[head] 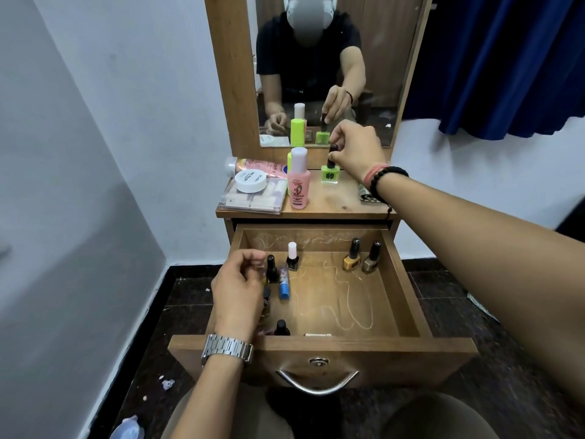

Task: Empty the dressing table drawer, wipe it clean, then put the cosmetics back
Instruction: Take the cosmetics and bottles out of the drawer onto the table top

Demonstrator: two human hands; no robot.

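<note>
The wooden drawer (408,299) is pulled open below the dressing table top (335,199). My right hand (356,147) grips the dark cap of a green nail polish bottle (330,172) standing on the top. My left hand (240,286) hovers with curled fingers over the drawer's left side, next to a dark-capped bottle (271,268); I cannot tell whether it holds anything. Also in the drawer are a white-capped polish (292,256), a blue tube (284,285), a gold polish (352,258), a beige polish (372,259) and a dark bottle (281,327) near the front.
On the table top stand a pink bottle (298,182), a white jar (250,181) on a clear box (253,201), and a lying pink tube (253,164). A mirror (323,68) rises behind. A white wall is to the left, a blue curtain (506,58) to the right.
</note>
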